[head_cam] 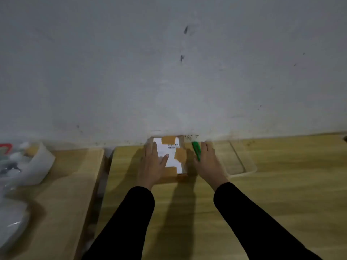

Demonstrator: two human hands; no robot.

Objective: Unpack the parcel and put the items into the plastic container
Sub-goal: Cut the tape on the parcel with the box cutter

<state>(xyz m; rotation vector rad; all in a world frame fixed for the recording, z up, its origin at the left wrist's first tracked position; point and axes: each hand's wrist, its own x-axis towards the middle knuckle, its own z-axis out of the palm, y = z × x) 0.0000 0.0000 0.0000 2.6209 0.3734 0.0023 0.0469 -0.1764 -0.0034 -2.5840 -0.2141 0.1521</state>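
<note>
Behind everything stands a big grey wall point(169, 62) with a few dark marks on it. Below it is a wide wood table point(281, 203), and a second wood table point(62, 194) sits to the left with a thin gap between them. On that left table lies a pile of white and clear bags point(24, 162), too blurry to tell apart. Two arms in black sleeves point(127, 222) reach out over the wide table. A brown box point(172, 156) sits at the back of the wide table, against the wall, with a white label and strips of brown tape on top. Its lid is shut. A clear tub point(240, 169) sits just to the right of the box, and nothing shows inside it. The left hand point(154, 164) lies flat on the left side of the box, fingers spread and the thumb on the label. The right hand point(208, 162) is just beside the box on the right, and it holds a green cutter point(196, 150) that points toward the wall.
</note>
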